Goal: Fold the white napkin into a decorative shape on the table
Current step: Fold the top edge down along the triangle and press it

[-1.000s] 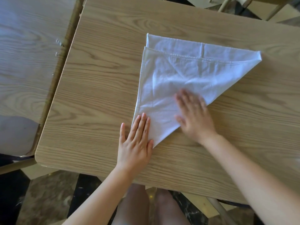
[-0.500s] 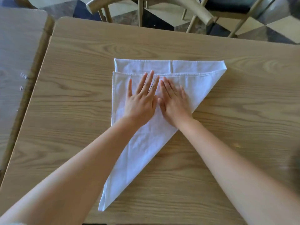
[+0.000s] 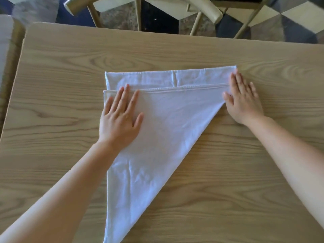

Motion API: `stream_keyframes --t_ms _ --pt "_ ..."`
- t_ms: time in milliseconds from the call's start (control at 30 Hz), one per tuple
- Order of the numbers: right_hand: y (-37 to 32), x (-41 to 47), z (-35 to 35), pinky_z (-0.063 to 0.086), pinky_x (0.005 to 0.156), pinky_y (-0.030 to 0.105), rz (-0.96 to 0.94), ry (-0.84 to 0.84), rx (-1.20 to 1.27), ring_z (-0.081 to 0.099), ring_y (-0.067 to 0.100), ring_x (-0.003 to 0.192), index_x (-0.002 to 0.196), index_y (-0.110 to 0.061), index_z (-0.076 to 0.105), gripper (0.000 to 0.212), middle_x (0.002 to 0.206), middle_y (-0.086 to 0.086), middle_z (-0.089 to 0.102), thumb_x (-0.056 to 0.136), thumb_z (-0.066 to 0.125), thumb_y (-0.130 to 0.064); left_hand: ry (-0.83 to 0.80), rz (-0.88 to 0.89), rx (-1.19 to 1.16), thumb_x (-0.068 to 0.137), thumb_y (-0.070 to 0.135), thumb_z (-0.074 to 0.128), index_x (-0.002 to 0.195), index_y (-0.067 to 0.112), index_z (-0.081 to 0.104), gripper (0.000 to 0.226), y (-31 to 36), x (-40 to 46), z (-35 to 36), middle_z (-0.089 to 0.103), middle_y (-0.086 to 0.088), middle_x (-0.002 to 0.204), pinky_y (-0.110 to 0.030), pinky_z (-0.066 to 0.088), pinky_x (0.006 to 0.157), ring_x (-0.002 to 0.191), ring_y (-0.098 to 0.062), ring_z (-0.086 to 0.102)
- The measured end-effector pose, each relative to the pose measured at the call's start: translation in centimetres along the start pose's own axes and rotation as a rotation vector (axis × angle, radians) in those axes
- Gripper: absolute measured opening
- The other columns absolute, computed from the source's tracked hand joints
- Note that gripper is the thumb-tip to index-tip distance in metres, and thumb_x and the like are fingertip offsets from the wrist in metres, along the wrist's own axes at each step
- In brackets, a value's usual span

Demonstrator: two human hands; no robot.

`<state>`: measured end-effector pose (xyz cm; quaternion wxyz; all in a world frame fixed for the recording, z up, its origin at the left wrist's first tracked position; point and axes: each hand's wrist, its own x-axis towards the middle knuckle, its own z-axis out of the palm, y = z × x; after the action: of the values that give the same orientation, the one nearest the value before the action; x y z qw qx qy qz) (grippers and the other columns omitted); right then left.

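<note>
Slid both palms apart from mid-napkin point(image 3: 168, 130): left hand point(image 3: 121, 120) and right hand point(image 3: 243, 100) flat, grip wide, holding nothing, smoothing creases against the surface point(image 3: 228, 181).

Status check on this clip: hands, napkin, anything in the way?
Left hand flat on napkin, left side. Right hand flat at its right corner, partly on table. Napkin a flat triangle. Nothing in the way.

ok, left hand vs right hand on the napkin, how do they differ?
The left hand lies wholly on the white napkin, near its left edge; the right hand sits at the right corner, mostly on the bare table. The left hand's fingertips reach the hemmed fold line; the right hand's reach up near the napkin's top corner. Both are flat, palms down, fingers straight.
</note>
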<state>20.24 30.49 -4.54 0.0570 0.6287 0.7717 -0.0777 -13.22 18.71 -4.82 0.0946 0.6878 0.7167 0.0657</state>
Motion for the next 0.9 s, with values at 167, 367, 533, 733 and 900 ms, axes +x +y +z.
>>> stream_keyframes --t_ms 167,367,533,733,900 --pt "-0.1 -0.1 0.0 0.002 0.117 0.043 -0.014 -0.015 -0.006 0.003 0.017 0.145 0.148 -0.014 0.001 0.068 0.159 0.004 -0.001 0.089 0.009 -0.046 -0.007 -0.084 0.001 0.087 0.049 0.02 0.149 0.015 0.014 0.071 0.0 -0.5 -0.4 0.01 -0.006 0.158 -0.039 0.006 0.117 0.145 -0.015 0.007" --pt "0.1 0.4 -1.0 -0.005 0.114 0.055 -0.016 -0.076 -0.075 -0.006 0.013 0.145 0.148 -0.017 -0.005 0.066 0.158 -0.001 -0.009 0.094 0.015 -0.048 -0.013 -0.125 -0.038 0.086 0.055 0.012 0.15 0.012 0.01 0.077 -0.1 -0.3 -1.3 0.006 -0.003 0.158 -0.049 -0.007 0.114 0.144 -0.009 0.0" --pt "-1.8 3.4 -4.0 0.001 0.113 0.055 -0.226 0.019 -0.022 -0.001 0.018 0.145 0.148 -0.021 0.0 0.077 0.159 0.001 0.001 0.09 0.047 -0.037 0.011 0.102 0.025 0.094 0.036 0.042 0.148 0.009 0.013 0.067 0.0 5.2 -3.5 0.013 -0.007 0.158 -0.063 -0.004 0.108 0.145 -0.017 0.008" --pt "-2.7 6.5 -6.1 0.024 0.104 0.042 -0.297 -0.145 0.011 0.037 0.027 0.126 0.141 -0.021 0.036 0.073 0.133 0.008 0.047 0.078 0.07 -0.034 -0.207 0.075 0.117 0.075 0.051 0.068 0.145 0.013 0.021 0.093 0.0 9.8 -4.8 0.039 -0.014 0.137 -0.06 0.01 0.109 0.13 -0.033 0.032" --pt "-3.4 7.5 -7.0 0.023 0.09 0.04 -0.334 -0.132 -0.114 0.039 0.024 0.103 0.097 -0.023 0.058 0.037 0.093 -0.002 0.044 0.068 0.075 -0.039 -0.315 -0.003 0.079 0.062 0.056 0.076 0.119 0.023 0.051 0.07 0.2 11.2 -5.9 0.041 -0.01 0.128 -0.058 0.014 0.109 0.126 -0.031 0.03"
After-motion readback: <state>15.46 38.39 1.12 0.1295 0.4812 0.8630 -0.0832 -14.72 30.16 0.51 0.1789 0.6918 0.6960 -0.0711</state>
